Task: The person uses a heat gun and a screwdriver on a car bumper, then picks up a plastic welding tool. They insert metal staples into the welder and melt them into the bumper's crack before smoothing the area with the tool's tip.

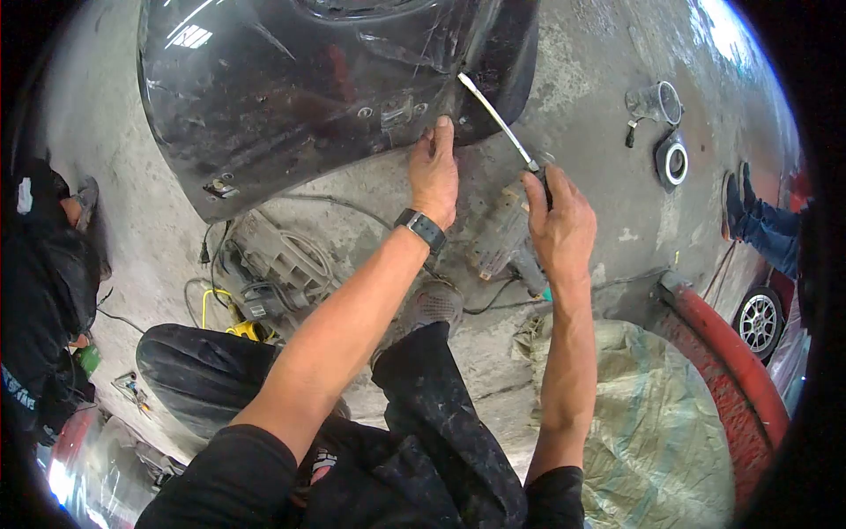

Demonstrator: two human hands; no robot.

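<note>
A black car body panel (pixel 291 106), scratched and dusty, lies in front of me on the concrete floor. My left hand (pixel 434 172), with a dark watch on the wrist, grips its near edge; the thumb rests on top and the fingers are curled, partly hidden. My right hand (pixel 562 216) is wrapped around the dark handle of a screwdriver (pixel 498 121). The long metal shaft slants up and left across the panel, its tip right at a crease near the right end.
Under the panel's near side lie cables and a power tool (pixel 260 304). A pale green sack (pixel 652 423) is at my right, beside a red curved car part (pixel 727 339). A wheel (pixel 760 322), a clear cup (pixel 648 103) and other people's legs (pixel 767 234) are at right; another person (pixel 44 282) crouches left.
</note>
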